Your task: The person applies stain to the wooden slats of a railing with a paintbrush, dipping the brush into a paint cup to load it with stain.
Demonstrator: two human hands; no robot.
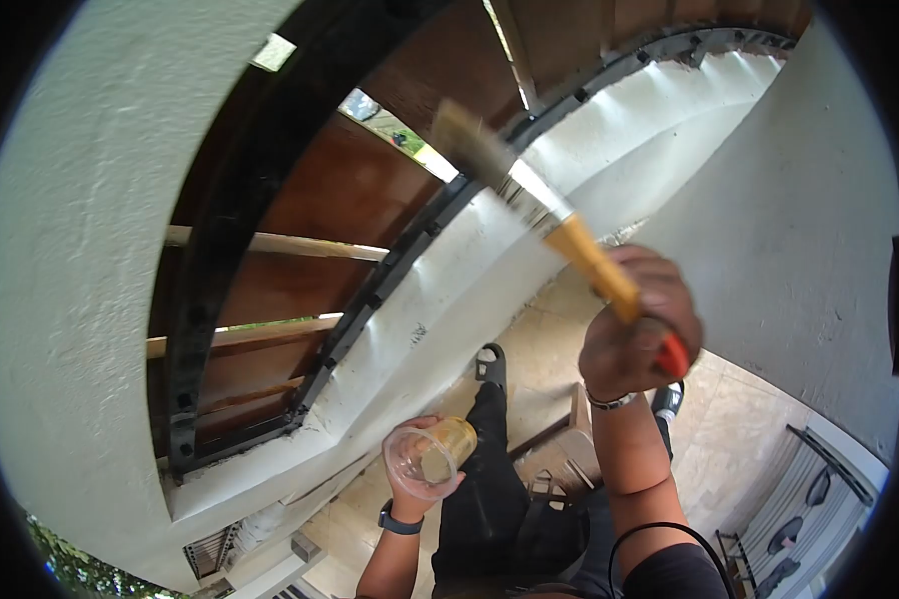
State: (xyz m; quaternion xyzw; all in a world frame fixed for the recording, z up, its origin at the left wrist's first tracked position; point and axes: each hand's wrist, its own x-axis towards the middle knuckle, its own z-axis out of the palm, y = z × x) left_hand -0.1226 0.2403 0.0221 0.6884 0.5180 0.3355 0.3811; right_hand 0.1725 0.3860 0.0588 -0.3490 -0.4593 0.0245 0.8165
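A paintbrush (579,245) with a yellow handle, red at its end, is in my right hand (644,319), whose fingers are wrapped round the handle. Its bristles, blurred by motion, point up and left in front of the brown wooden panels (330,185) and their black metal frame (400,260). Lower down, my left hand (410,484) is closed round a clear plastic cup (425,464) that is tilted, with something yellowish inside. The brush and cup are well apart.
A white wall ledge (420,319) runs along the frame, with a grey-white wall (769,230) to the right. Below are the tiled floor (724,409), a wooden piece (559,459) near my legs, and a rack with footwear (804,509) at lower right.
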